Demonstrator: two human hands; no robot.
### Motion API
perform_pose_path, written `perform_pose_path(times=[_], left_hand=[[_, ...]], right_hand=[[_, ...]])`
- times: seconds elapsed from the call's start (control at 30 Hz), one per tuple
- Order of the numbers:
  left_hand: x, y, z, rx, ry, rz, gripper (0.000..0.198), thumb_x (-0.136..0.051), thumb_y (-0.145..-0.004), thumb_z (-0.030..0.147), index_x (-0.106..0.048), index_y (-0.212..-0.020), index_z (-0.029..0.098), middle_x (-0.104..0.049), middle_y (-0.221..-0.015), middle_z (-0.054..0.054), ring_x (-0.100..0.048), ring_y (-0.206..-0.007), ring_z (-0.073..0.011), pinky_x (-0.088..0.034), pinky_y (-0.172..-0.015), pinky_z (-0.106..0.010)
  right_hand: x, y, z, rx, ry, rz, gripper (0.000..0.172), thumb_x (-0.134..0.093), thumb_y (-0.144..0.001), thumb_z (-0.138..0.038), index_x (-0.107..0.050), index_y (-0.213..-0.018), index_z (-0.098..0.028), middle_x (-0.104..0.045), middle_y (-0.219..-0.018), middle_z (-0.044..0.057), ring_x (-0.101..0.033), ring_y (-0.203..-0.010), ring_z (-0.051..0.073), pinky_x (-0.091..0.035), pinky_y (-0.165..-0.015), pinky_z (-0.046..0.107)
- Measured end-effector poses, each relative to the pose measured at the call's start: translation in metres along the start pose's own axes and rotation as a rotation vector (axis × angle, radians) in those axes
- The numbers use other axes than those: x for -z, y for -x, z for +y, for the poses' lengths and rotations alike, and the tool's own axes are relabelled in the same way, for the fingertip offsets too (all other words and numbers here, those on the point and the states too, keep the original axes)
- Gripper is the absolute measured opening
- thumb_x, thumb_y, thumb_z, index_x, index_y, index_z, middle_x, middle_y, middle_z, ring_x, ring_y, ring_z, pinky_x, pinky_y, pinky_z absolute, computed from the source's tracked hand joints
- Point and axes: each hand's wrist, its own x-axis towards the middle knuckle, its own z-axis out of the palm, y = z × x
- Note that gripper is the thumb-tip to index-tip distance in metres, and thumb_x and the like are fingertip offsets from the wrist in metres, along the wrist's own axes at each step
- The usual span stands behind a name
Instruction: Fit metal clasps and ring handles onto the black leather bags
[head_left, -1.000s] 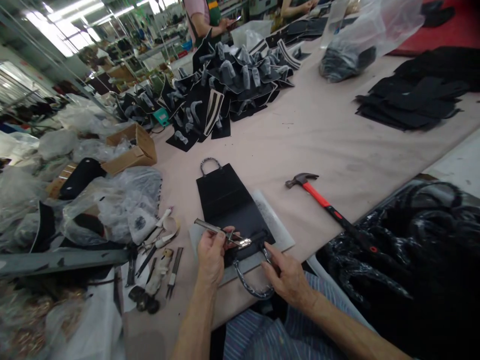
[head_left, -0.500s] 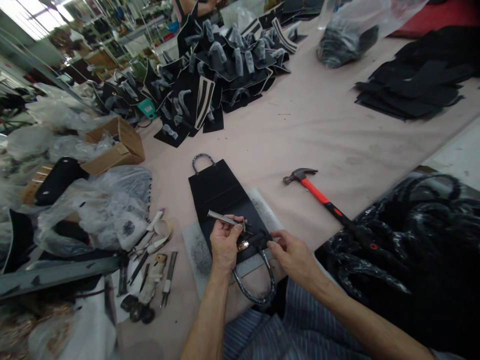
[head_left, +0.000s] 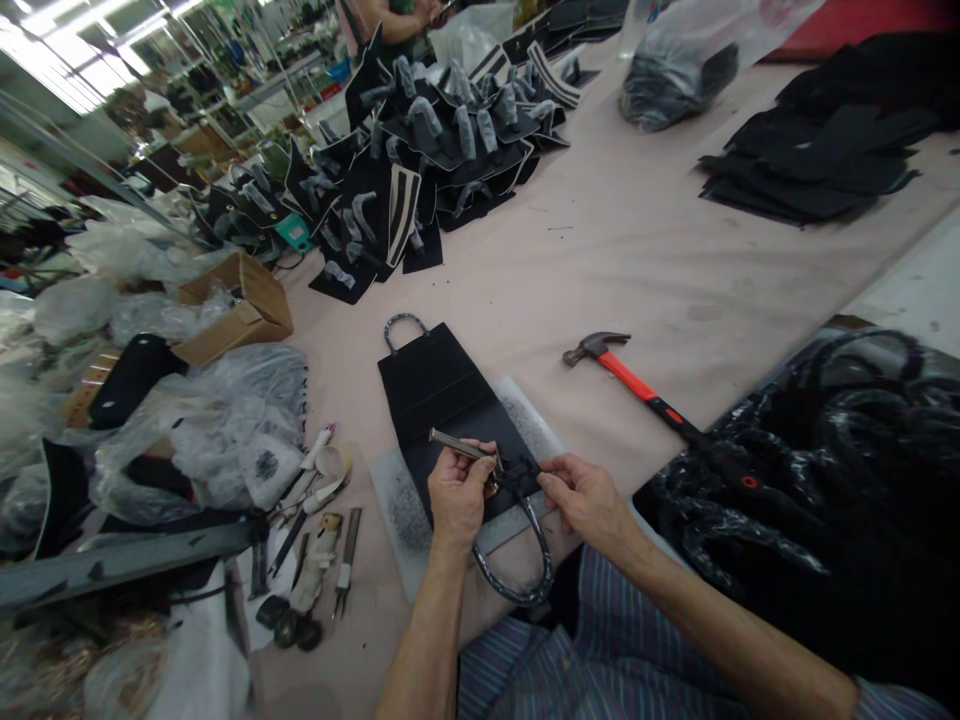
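A black bag panel lies over a pale speckled board, with a plastic-wrapped handle at each end. My left hand is closed around a metal punch-like tool, held slanting over the near part of the panel. Beside it, my right hand pinches at the panel's right edge, near the base of the near handle; whatever its fingertips grip is too small to name. A hammer with a red and black handle rests to the right of the board.
Black pieces with wrapped handles are heaped at the back. Plastic bags, a cardboard box and hand tools lie left. Dark wrapped handles fill the near right; a black stack sits back right.
My left hand and the metal tool have shifted slightly right and down over the panel. My right hand stays by the panel's edge. The camera view has moved a little.
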Motion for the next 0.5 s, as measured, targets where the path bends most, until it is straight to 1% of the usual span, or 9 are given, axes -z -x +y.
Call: perform_pose_path(times=[0.07,0.17,0.23,0.37,0.5], left_hand=[[-0.0003,0.0009,0.0005,0.014,-0.005,0.009,0.034,-0.078,-0.077,0.032,-0.06,-0.102,0.018,-0.08,-0.101,-0.009,-0.074,-0.083,-0.0169,-0.056,-0.062,-0.023],[-0.0011,0.0012,0.0008,0.021,-0.009,0.007,0.035,-0.078,-0.076,0.032,-0.06,-0.102,0.018,-0.08,-0.101,-0.009,-0.074,-0.08,-0.0163,-0.055,-0.06,-0.023],[-0.0023,0.001,0.0008,0.019,-0.018,0.0,0.034,-0.078,-0.075,0.031,-0.06,-0.101,0.018,-0.08,-0.1,-0.008,-0.074,-0.081,-0.0165,-0.057,-0.063,-0.024],[-0.0048,0.0003,0.0005,-0.011,-0.019,0.001,0.031,-0.077,-0.075,0.028,-0.06,-0.099,0.017,-0.08,-0.099,-0.009,-0.075,-0.089,-0.0179,-0.059,-0.077,-0.028],[-0.0051,0.0004,-0.0002,-0.015,-0.033,-0.002,0.031,-0.077,-0.075,0.027,-0.061,-0.099,0.017,-0.08,-0.099,-0.008,-0.075,-0.089,-0.0175,-0.06,-0.079,-0.028]], right_hand=[[0.0003,-0.0001,-0.0005,0.009,-0.004,-0.005,0.04,-0.055,-0.082,-0.048,-0.061,-0.105,-0.016,-0.062,-0.063,-0.002,-0.052,-0.04,0.015,-0.043,-0.04,0.028],[0.0003,-0.0002,-0.0003,0.005,-0.006,-0.004,0.041,-0.054,-0.081,-0.048,-0.06,-0.106,-0.016,-0.062,-0.063,-0.002,-0.052,-0.041,0.015,-0.043,-0.04,0.028],[0.0001,-0.0003,0.0009,0.005,-0.008,-0.001,0.039,-0.054,-0.081,-0.047,-0.06,-0.105,-0.016,-0.062,-0.063,-0.002,-0.052,-0.04,0.015,-0.043,-0.04,0.028],[-0.0008,-0.0009,0.0042,0.018,-0.014,0.004,0.038,-0.054,-0.081,-0.047,-0.06,-0.104,-0.017,-0.061,-0.063,-0.003,-0.051,-0.039,0.014,-0.042,-0.04,0.028],[-0.0003,-0.0008,0.0042,0.013,-0.035,-0.007,0.04,-0.055,-0.08,-0.048,-0.06,-0.105,-0.017,-0.061,-0.062,-0.003,-0.051,-0.04,0.015,-0.042,-0.04,0.027]])
